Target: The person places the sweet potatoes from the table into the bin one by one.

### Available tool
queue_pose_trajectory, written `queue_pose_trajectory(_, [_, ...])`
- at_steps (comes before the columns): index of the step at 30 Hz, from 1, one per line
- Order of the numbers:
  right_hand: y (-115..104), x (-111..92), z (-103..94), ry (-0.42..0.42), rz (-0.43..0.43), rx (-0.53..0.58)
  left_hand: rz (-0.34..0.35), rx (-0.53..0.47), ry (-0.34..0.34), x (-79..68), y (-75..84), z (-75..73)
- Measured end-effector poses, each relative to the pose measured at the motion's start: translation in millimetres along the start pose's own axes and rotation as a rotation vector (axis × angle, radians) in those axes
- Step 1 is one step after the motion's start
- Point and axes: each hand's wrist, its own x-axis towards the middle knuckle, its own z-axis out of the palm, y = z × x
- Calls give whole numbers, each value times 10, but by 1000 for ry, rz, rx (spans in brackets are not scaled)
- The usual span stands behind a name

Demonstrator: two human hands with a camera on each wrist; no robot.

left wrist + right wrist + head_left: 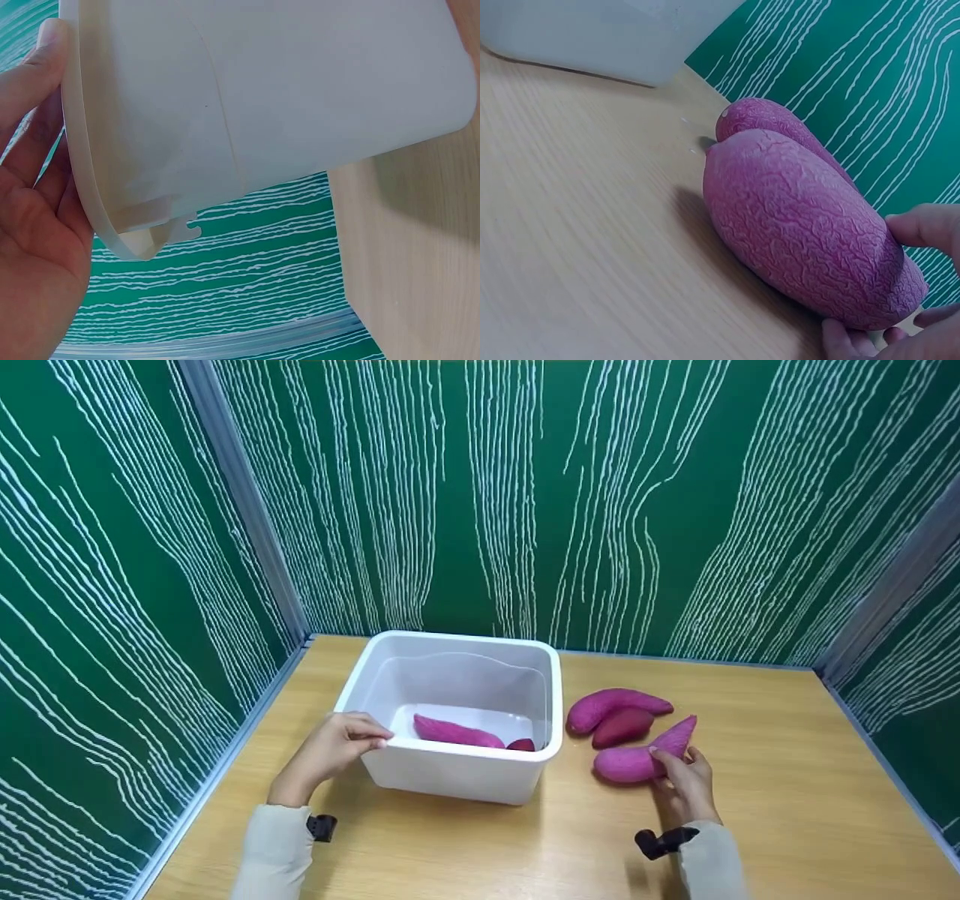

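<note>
My left hand holds the front left rim of a white plastic bin, thumb and fingertips at its lip. Inside the bin lie a long purple sweet potato and part of a darker red one, mostly hidden by the front wall. To the right of the bin, my right hand grips a bent, wrinkled purple sweet potato near its narrow end, thumb on one side and fingers on the other. Its blunt end points toward the bin.
Just behind the gripped one, another curved purple sweet potato and a smaller dark red one lie side by side on the wooden table. Green panels with white wavy lines enclose the table at the back and sides.
</note>
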Motion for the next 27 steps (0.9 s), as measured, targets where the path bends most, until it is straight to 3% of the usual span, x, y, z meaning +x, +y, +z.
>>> queue_pose_trajectory(27, [-77, -38, -40, -61, 23, -23, -65, -22, -6, 3, 24, -5])
